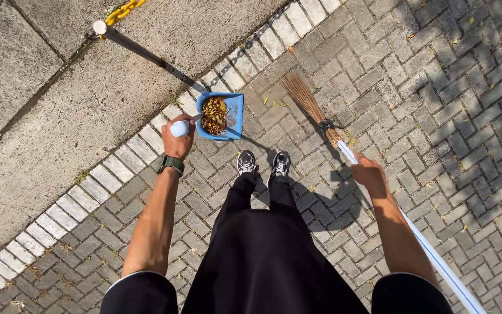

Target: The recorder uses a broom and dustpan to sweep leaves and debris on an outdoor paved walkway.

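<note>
On the brick paving (pixel 437 116), beside the pale stone border (pixel 88 195) that runs along its edge against the grey concrete slabs (pixel 59 99), we stand with both arms out in front. Our left hand (pixel 178 139) is wrapped tight around the rounded pale-blue handle top (pixel 179 128) of a blue dustpan (pixel 233 113), a full closed grip, with a dark watch (pixel 171 164) on that wrist. The dustpan sits on the ground just past the border row, its scoop heaped with dry brown and yellow leaves (pixel 214 114). Our right hand (pixel 368 172) is closed around the white shaft of a broom (pixel 344 152), fingers curled over it, and the shaft slants back beside our forearm toward the lower right corner of the paving. Its bundle of brown twig bristles (pixel 304 99) fans out on the bricks, well apart from the dustpan, with a few stray leaves between them. Our black-and-white sneakers (pixel 262 163) stand close together just behind the dustpan. Near the far corner of the concrete we see a dark post (pixel 140 52) with a yellow chain (pixel 124 10).
</note>
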